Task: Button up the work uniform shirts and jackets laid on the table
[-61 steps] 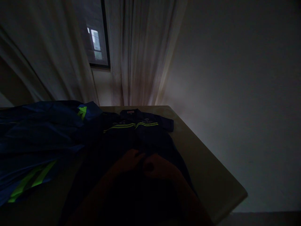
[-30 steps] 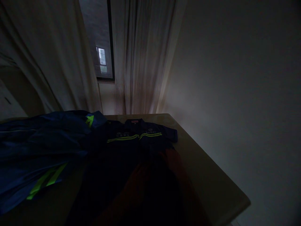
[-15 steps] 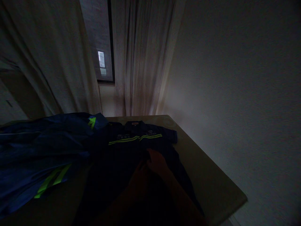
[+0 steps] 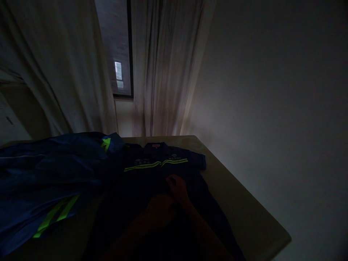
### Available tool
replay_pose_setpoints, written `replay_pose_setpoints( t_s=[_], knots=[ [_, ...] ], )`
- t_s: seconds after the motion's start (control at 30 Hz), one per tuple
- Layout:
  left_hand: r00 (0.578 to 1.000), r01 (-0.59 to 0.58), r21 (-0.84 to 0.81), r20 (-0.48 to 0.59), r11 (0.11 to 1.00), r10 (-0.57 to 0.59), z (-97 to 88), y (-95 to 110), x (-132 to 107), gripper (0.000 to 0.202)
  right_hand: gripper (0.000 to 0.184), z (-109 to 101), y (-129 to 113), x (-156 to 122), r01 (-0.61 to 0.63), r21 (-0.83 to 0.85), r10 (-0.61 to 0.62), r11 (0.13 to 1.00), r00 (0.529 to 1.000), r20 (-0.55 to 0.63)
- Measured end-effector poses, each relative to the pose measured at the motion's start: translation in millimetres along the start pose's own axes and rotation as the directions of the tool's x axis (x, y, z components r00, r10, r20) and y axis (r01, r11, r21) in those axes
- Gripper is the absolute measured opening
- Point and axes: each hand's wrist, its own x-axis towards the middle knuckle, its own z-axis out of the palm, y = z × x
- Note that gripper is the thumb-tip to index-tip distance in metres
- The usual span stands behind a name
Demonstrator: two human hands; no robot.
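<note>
A dark navy short-sleeved work shirt [image 4: 146,177] lies front up, its collar toward the far edge and a yellow-green stripe across the chest. My right hand [image 4: 176,185] is over its middle below the stripe, fingers and thumb pinched together on the front. Just nearer and to the left, my left hand [image 4: 161,208] is closed low against the same front. Deep shadow hides the fingertips and the lower part of the shirt.
A blue garment [image 4: 59,159] with bright green bands lies heaped at the left. The table [image 4: 241,210] has its right edge and corner beside a pale wall [image 4: 261,108]. Curtains [image 4: 165,72] and a narrow window [image 4: 116,43] stand behind.
My left hand has turned and come slightly nearer, now more closed. The right hand has shifted a little left and nearer. The view has moved slightly.
</note>
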Motion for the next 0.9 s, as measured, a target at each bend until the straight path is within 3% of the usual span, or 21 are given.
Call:
replay_pose_setpoints(
  t_s=[0.07,0.17,0.33,0.5,0.7,0.9],
  knots=[
    [0.97,0.184,0.009,-0.161,0.983,-0.18,-3.2,-13.9,12.8,0.028,0.015,-0.5,4.1,4.6,-0.053,0.103,0.053,0.993,0.999,0.003],
    [0.893,0.281,0.101,-0.392,0.954,-0.221,3.0,-38.8,21.8,0.024,0.014,-0.8,6.4,8.4,-0.082,0.183,0.082,0.98,0.997,0.008],
    [0.906,0.29,0.091,-0.346,0.953,-0.243,10.7,-60.9,19.9,0.025,0.016,2.3,4.4,4.3,-0.042,0.178,0.039,0.983,0.999,0.025],
    [0.894,0.271,-0.068,-0.352,0.96,-0.277,6.0,-61.2,21.7,0.022,0.015,4.0,-1.1,-0.7,0.09,0.044,-0.094,0.995,0.992,0.084],
    [0.881,0.234,-0.044,-0.413,0.971,-0.231,10.6,-61.8,21.5,0.02,0.014,0.3,-3.9,-0.7,0.157,0.023,-0.158,0.987,0.984,0.078],
    [0.875,0.207,-0.052,-0.437,0.977,-0.208,12.7,-62.4,21.0,0.019,0.012,2.6,-3.0,-2.2,0.1,0.018,-0.101,0.995,0.993,0.064]
  ],
)
